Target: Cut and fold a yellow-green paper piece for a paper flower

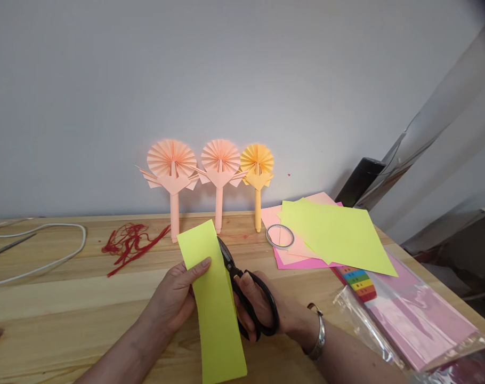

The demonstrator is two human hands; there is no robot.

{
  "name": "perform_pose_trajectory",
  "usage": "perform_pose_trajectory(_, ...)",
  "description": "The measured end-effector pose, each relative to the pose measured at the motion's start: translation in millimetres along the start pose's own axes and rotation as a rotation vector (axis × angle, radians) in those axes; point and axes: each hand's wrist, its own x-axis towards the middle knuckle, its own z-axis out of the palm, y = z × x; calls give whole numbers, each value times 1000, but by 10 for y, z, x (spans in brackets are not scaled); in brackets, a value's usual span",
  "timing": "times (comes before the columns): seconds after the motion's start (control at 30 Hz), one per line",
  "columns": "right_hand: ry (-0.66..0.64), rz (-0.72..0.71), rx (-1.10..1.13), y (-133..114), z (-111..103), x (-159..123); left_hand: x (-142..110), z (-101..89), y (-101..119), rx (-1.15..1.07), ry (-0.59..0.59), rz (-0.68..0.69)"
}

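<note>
A long yellow-green paper strip (pixel 216 314) is held by my left hand (pixel 178 293), thumb on its front and fingers behind. My right hand (pixel 258 304) grips black-handled scissors (pixel 246 304), whose blades lie along the strip's right edge close to its top corner. Part of the blades is hidden by the paper, so I cannot tell how far apart they are. Behind my hands, two pink paper fan flowers (pixel 171 160) and one smaller orange paper fan flower (pixel 257 162) stand upright against the wall.
A tangle of red string (pixel 132 242) and a white cable (pixel 77 249) lie to the left. On the right are stacked coloured sheets (pixel 338 229), a roll of tape (pixel 280 246) on them, and a plastic packet of pink paper (pixel 422 314). A black cylinder (pixel 360 181) leans beyond the table's edge.
</note>
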Motion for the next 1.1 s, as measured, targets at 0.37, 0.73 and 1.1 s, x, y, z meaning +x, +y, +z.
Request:
perform_pose_trajectory(0.37,-14,1,-46,-47,5,-9,9,5,-5,6,5,13)
perform_pose_trajectory(0.73,47,2,-56,18,22,-8,11,15,8,-11,8,-17)
perform_pose_trajectory(1.1,42,-47,-64,44,1,11,-10,17,15,-5,19,-10)
